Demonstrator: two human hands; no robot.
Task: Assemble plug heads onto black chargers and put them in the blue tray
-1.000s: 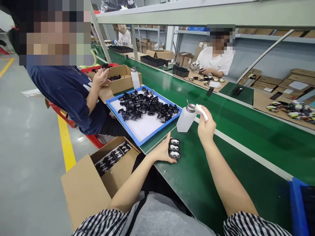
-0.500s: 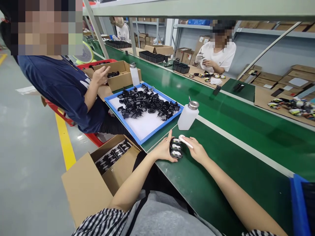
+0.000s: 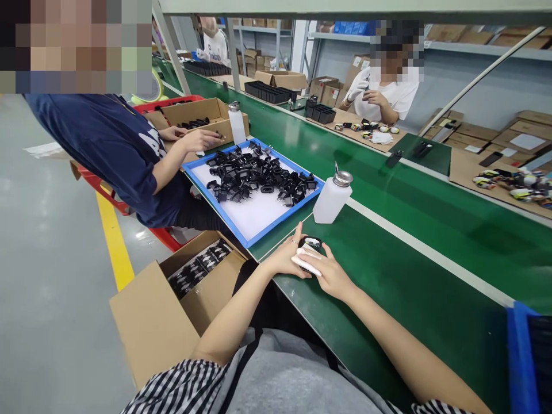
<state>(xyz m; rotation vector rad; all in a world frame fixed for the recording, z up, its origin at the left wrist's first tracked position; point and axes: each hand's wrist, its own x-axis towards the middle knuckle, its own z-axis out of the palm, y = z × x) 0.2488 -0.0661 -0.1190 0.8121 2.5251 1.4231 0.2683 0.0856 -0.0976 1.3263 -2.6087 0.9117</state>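
Observation:
My left hand (image 3: 286,256) grips a small black case with rounded openings (image 3: 311,242) from its left side, thumb pointing up. Only the far end of the case shows; a white cloth and my right hand hide the remainder. The folded white cloth (image 3: 309,262) is pinched in my right hand (image 3: 335,276) and lies over the case's near part. Just beyond both hands stands a white plastic bottle with a metal pump top (image 3: 333,198). Left of it, a blue-rimmed tray (image 3: 252,236) bears a heap of black plug-like parts (image 3: 254,175).
An open cardboard box (image 3: 149,305) with packed black parts sits low at my left. A co-worker in a dark blue shirt (image 3: 99,155) works beside me; another in white (image 3: 407,95) sits across the green conveyor belt (image 3: 414,213). A blue bin (image 3: 520,351) stands at right.
My right hand and the cloth have moved left and toward me, from the case's far right edge onto its face. The neighbouring co-worker's hand has lowered toward the tray.

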